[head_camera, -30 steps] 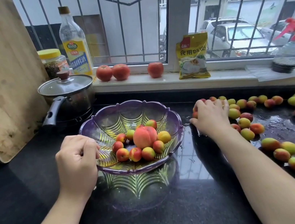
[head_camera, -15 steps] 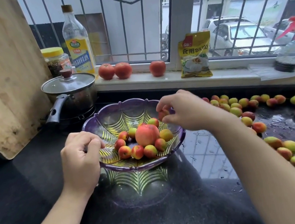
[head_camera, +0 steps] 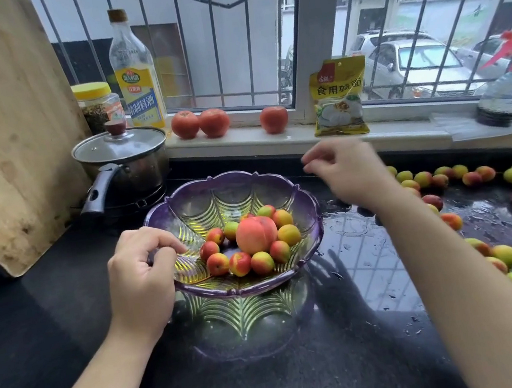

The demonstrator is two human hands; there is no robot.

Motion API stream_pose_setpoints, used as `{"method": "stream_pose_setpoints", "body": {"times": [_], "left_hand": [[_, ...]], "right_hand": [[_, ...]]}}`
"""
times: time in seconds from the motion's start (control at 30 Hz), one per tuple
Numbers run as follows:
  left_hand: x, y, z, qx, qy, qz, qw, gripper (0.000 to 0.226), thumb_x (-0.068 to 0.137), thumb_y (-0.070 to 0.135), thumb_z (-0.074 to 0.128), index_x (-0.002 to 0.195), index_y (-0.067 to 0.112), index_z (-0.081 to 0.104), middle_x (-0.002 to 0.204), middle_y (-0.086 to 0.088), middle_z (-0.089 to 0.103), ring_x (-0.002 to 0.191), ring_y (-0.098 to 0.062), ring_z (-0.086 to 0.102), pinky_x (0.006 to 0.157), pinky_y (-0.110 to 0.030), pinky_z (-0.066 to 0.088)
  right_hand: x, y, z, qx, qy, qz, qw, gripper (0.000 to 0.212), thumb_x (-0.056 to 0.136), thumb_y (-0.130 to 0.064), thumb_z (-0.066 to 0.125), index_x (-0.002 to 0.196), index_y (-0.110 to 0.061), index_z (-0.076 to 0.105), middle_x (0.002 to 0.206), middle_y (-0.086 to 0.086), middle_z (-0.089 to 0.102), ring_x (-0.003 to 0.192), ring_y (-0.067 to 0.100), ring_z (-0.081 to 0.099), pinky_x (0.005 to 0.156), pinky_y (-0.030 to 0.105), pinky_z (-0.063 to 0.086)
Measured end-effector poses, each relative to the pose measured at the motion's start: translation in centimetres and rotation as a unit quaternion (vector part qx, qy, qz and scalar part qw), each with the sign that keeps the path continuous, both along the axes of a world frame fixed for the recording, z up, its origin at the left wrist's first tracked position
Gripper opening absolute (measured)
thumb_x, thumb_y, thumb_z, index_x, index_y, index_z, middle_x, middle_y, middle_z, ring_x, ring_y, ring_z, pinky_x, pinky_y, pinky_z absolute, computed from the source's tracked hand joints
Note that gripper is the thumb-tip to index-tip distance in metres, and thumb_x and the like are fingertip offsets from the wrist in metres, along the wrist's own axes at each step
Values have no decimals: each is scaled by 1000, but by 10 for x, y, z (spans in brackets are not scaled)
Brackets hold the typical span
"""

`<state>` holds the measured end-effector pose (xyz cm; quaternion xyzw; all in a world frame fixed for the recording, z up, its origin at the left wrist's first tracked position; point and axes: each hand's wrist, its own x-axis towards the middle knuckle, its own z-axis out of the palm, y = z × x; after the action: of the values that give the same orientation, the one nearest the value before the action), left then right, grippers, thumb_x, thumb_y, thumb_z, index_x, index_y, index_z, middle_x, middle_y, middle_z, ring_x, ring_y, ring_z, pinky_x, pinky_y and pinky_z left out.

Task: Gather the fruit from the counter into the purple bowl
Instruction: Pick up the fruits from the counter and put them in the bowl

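Purple bowl gains another fruit; the right hand, now empty and loosely open, swings toward three o'clock while the left hand pinches the rim.

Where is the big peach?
In the head view, the big peach sits in the middle of the purple bowl, ringed by small fruit, between the left hand gripping the bowl's rim and the right hand raised over the counter.
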<state>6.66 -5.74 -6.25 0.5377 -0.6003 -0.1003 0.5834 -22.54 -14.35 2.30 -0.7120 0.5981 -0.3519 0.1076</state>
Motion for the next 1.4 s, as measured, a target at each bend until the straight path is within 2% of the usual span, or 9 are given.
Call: {"method": "stream_pose_setpoints", "body": {"times": [0.1,0.2,0.43,0.63,0.9,1.03,1.13,1.27,1.4], "left_hand": [[0,-1,0,9,8,-6,1000,26,79,10,48,70,24,68,86,13,66,92,-4,57,74,-12,42],[-1,-2,0,10,9,-7,1000,27,77,9,47,70,23,69,86,9,66,91,-3,57,73,-13,42],[-4,-3,-1,3,-3,-11,1000,29,78,8,46,70,24,69,88,10,67,91,-1,59,74,-11,43],[-3,-4,-3,2,-5,-13,1000,28,79,8,47,69,23,69,89,10,66,92,-1,59,75,-9,43],[-4,-2,-2,2,-11,-9,1000,26,79,9,48,68,20,69,89,4,67,92,-5,60,75,-12,44],[-4,-3,-1,6,-2,-7,1000,25,77,9,48,67,20,69,89,0,67,89,-8,60,71,-16,45],[-6,-1,0,-8,-4,-13,1000,26,77,7,49,68,20,69,86,-1,68,86,-13,61,71,-20,46],[-5,3,3,-61,-3,-13,998,29,80,0,47,74,8,73,76,-5,70,71,-20,62,61,-33,46],[-2,6,4,-105,-6,-6,994,34,82,-4,45,80,4,78,83,-4,75,81,-16,70,69,-29,53]], "right_hand": [[-50,-8,1,11,-13,-131,991,19,99,-14,57,101,-27,71,105,0,74,82,15,66,82,39,57],[-82,-13,-13,109,81,-214,967,24,96,-12,57,113,-25,70,119,8,69,101,27,63,93,46,54],[-48,-31,-63,90,259,-123,954,49,97,-27,53,146,-32,48,150,4,47,135,32,42,118,53,26],[-41,-32,-81,85,296,-139,941,49,98,-21,55,145,-29,48,149,4,41,142,29,35,122,58,0],[-46,-37,-87,11,251,-139,958,26,91,-10,67,113,-24,65,123,6,50,124,30,46,123,46,20],[-39,-30,-56,-33,44,-128,990,15,96,-16,63,111,-18,66,117,7,53,111,31,55,94,38,45],[-20,-9,-1,50,-99,7,994,27,95,-29,66,120,-21,60,108,-1,65,95,19,68,80,33,55],[28,32,30,79,6,191,978,23,92,-36,71,114,-29,69,97,-11,71,86,3,69,77,20,55],[70,37,3,35,159,236,958,23,93,-28,70,115,-25,73,107,-11,69,98,8,62,86,27,51]]}}
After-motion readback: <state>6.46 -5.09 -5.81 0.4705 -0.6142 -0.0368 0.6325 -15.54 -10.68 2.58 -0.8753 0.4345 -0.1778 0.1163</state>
